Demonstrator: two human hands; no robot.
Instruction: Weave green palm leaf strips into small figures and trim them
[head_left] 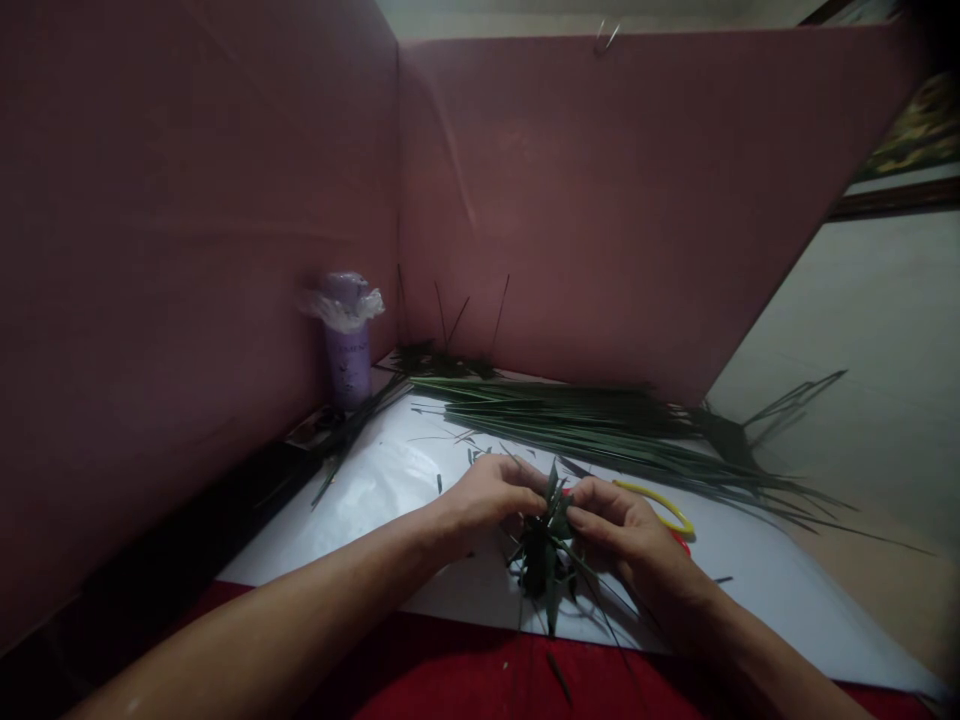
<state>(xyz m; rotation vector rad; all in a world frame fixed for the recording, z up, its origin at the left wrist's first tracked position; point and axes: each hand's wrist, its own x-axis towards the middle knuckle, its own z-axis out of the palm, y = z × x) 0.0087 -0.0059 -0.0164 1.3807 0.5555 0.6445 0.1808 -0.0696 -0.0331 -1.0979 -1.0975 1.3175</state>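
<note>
A dark green bundle of folded leaf strips [538,562] is held above the white sheet, with thin ends sticking out around it. My left hand [499,495] pinches its upper left side between thumb and fingers. On the bundle's upper right side, my right hand [619,522] grips it with thumb and forefinger. Scissors with a yellow and red handle [664,500] lie behind my right hand, partly hidden by it. Long green leaf strips [585,415] are laid in a pile across the back of the white sheet.
The white sheet [375,500] lies over a red cloth [420,670]. A purple bottle [350,365] topped with clear plastic stands at the back left. More leaf pieces are in the back corner. Pink panels [585,200] rise behind and at the left. Small leaf scraps are scattered about.
</note>
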